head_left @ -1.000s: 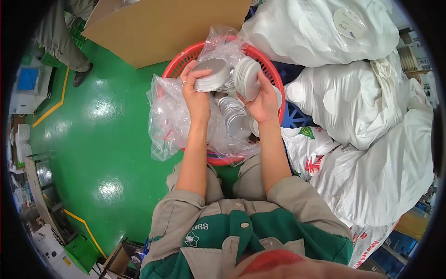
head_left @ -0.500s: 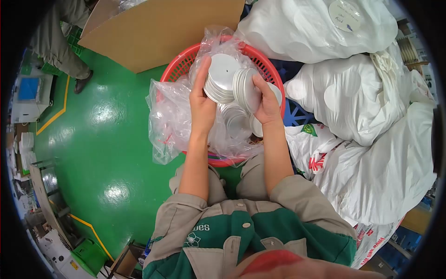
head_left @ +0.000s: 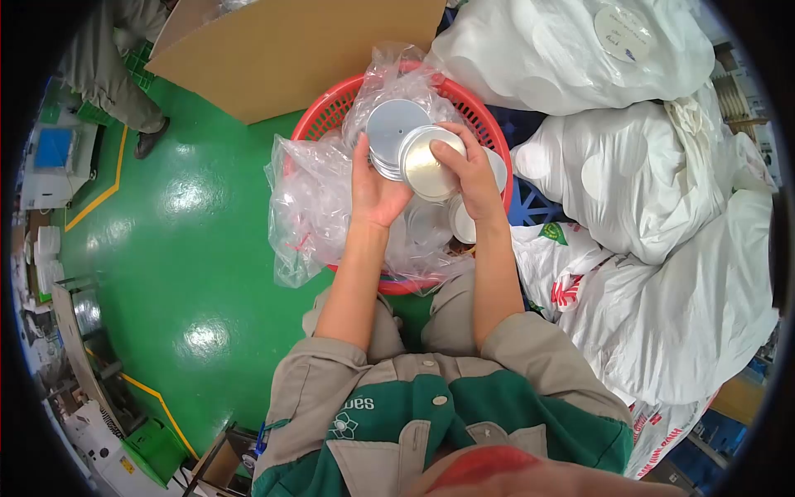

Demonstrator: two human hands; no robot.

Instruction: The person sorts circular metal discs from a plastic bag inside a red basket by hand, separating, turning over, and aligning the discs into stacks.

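My left hand (head_left: 373, 186) is closed around a stack of round metal discs (head_left: 397, 124), the top one grey with a small centre hole. My right hand (head_left: 474, 170) grips a second stack of discs (head_left: 434, 166), its thumb lying on the shiny top face. The two stacks touch, the right one overlapping the left. Both hands are over a red plastic basket (head_left: 489, 116) lined with a clear plastic bag (head_left: 310, 195). More discs (head_left: 426, 224) lie inside the basket below my hands, partly hidden by them.
A large cardboard box (head_left: 306, 58) stands behind the basket. Bulging white sacks (head_left: 621, 178) are piled on the right, on a blue slotted pallet (head_left: 530, 203). At the far left another person's leg (head_left: 124, 91) shows on the green floor (head_left: 190, 248).
The right stack has tilted, so its flat face now shows instead of its edges. My left hand has shifted lower, and the left stack's top disc looks darker.
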